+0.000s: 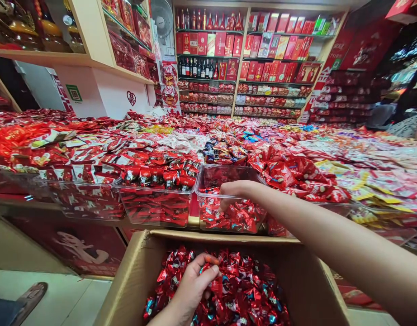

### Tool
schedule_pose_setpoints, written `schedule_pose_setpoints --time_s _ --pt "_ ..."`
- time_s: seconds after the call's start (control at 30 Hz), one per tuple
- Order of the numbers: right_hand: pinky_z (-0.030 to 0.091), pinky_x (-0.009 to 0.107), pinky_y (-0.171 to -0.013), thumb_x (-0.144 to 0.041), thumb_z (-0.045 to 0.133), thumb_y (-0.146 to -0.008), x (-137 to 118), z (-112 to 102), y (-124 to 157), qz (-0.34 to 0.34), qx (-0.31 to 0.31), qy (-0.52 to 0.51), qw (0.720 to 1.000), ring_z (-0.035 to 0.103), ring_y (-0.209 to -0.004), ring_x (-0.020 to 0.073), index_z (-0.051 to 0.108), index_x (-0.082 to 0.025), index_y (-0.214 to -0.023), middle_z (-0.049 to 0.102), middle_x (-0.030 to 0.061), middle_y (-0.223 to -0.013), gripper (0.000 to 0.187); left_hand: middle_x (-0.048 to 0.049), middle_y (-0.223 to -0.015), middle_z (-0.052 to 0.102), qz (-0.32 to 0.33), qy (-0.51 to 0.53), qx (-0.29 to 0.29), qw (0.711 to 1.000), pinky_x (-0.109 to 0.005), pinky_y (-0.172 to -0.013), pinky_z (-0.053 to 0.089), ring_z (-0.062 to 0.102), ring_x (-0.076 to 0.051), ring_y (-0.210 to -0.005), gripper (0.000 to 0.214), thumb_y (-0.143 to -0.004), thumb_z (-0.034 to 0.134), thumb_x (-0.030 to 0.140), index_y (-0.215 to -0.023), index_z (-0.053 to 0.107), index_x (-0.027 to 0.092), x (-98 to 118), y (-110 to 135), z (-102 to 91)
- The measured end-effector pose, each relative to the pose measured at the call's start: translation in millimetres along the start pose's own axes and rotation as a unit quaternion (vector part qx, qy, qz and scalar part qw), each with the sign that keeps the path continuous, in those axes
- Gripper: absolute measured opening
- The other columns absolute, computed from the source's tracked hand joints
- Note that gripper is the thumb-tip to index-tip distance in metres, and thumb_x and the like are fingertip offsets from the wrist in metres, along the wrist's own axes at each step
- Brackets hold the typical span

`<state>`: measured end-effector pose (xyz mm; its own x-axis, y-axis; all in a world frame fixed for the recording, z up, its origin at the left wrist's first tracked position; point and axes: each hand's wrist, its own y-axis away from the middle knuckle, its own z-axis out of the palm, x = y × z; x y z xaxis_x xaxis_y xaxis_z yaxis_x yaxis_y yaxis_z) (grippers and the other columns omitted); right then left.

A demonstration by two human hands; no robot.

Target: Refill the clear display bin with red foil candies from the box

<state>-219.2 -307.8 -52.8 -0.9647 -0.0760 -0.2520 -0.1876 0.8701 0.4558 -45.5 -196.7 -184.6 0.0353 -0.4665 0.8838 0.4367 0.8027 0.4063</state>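
Note:
My left hand is inside an open cardboard box, its thumb and forefinger curled together on a red foil-wrapped candy. Many more red wrapped candies, some with blue patches, fill the box around it. My right hand reaches over the rim of a clear plastic bin just beyond the box. Its wrist is bent and the fingers point down among red wrapped candies lying low in the bin. The bin wall and the hand itself mostly hide those fingers.
Left of that bin stands a clear bin heaped with red packets; red packets are piled on its right. Mixed sweets cover the long counter. Shelves with bottles and red boxes line the back. A person's foot shows at lower left.

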Motion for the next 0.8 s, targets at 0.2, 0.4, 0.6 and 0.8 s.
schedule_pose_setpoints --time_s 0.2,0.4,0.6,0.8 --pt "0.039 0.023 -0.054 -0.024 0.059 -0.061 3.2 4.0 -5.8 -0.054 -0.003 -0.026 0.998 0.051 -0.062 0.013 0.064 -0.015 -0.086 0.061 0.0035 -0.073 0.027 0.0042 -0.063 0.053 -0.002 -0.008 -0.008 1.0 -0.016 -0.043 0.025 0.042 -0.006 -0.05 0.018 -0.064 0.059 0.028 -0.077 0.052 0.018 -0.8 -1.0 -2.1" --pt "0.04 0.026 -0.053 -0.027 0.059 -0.061 3.3 3.4 -5.2 -0.009 0.024 -0.014 1.0 0.052 -0.061 0.0161 0.065 -0.012 -0.079 0.06 0.0049 -0.068 0.024 0.0043 -0.063 0.053 -0.001 -0.019 -0.012 1.0 -0.016 -0.043 0.025 0.04 -0.005 -0.048 0.019 -0.064 0.06 0.03 -0.077 0.053 0.019 -2.5 -1.6 -3.7" --pt "0.042 0.032 -0.056 -0.032 0.072 -0.044 4.7 3.0 -4.3 0.053 -0.062 -0.005 0.997 0.054 -0.061 0.021 0.062 -0.01 -0.062 0.059 0.0047 -0.057 0.03 0.0039 -0.063 0.054 -0.003 -0.025 -0.013 1.0 -0.017 -0.043 0.025 0.041 -0.006 -0.048 0.02 -0.062 0.062 0.032 -0.076 0.054 0.019 -1.6 -0.4 -2.2" --pt "0.043 0.025 -0.055 -0.029 0.066 -0.056 7.4 6.0 -4.1 0.031 -0.114 -0.047 0.992 0.055 -0.058 0.0136 0.062 -0.014 -0.069 0.061 0.0018 -0.063 0.021 0.0051 -0.062 0.053 -0.001 -0.024 -0.005 1.0 -0.016 -0.042 0.023 0.038 -0.005 -0.047 0.021 -0.061 0.062 0.032 -0.075 0.053 0.019 -3.5 -1.3 -1.4"
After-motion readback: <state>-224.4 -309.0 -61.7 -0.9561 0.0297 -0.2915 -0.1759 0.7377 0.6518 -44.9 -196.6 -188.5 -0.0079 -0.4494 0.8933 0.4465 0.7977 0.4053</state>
